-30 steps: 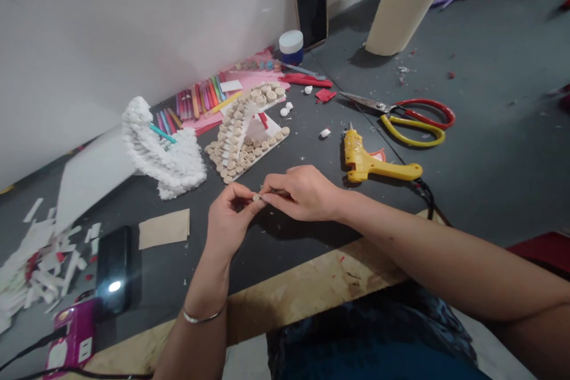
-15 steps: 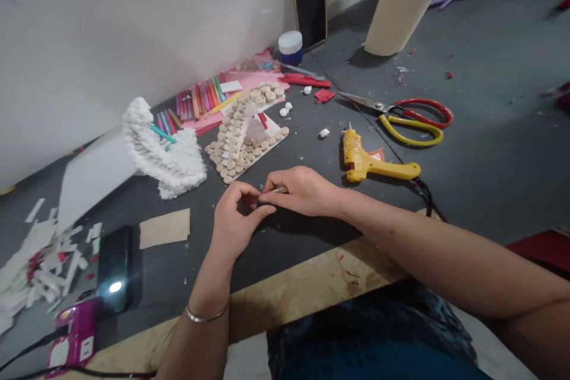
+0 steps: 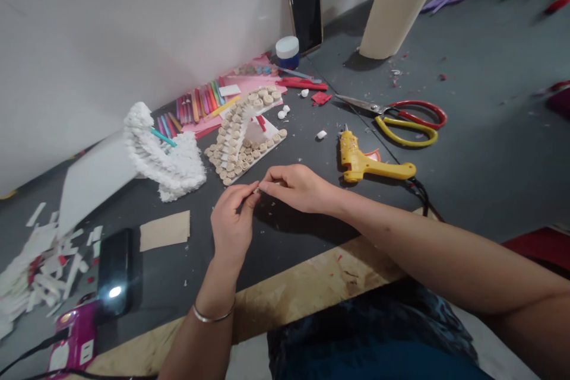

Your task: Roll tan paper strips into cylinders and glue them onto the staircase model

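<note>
My left hand [image 3: 231, 222] and my right hand [image 3: 296, 187] meet fingertip to fingertip just above the dark table [image 3: 481, 148]. Both pinch a small rolled paper coil [image 3: 257, 189], with a thin stick-like tool partly hidden inside my right fingers. A silver bangle circles my left wrist. Just beyond the hands stands a tan model [image 3: 243, 133] covered in similar paper coils. To its left sits a white fluffy paper model [image 3: 162, 151].
A yellow glue gun [image 3: 371, 160] lies right of my hands, with red and yellow scissors [image 3: 407, 119] behind it. A phone [image 3: 113, 267] with a lit spot, a purple power strip [image 3: 71, 341], white paper scraps [image 3: 40, 261] and a tan card [image 3: 164, 230] lie left. Coloured strips, a jar and a cream cylinder [image 3: 394, 9] stand farther back.
Both hands stay pinched together; my left fingers have turned and shifted slightly up around the coil. The view has tilted a little.
</note>
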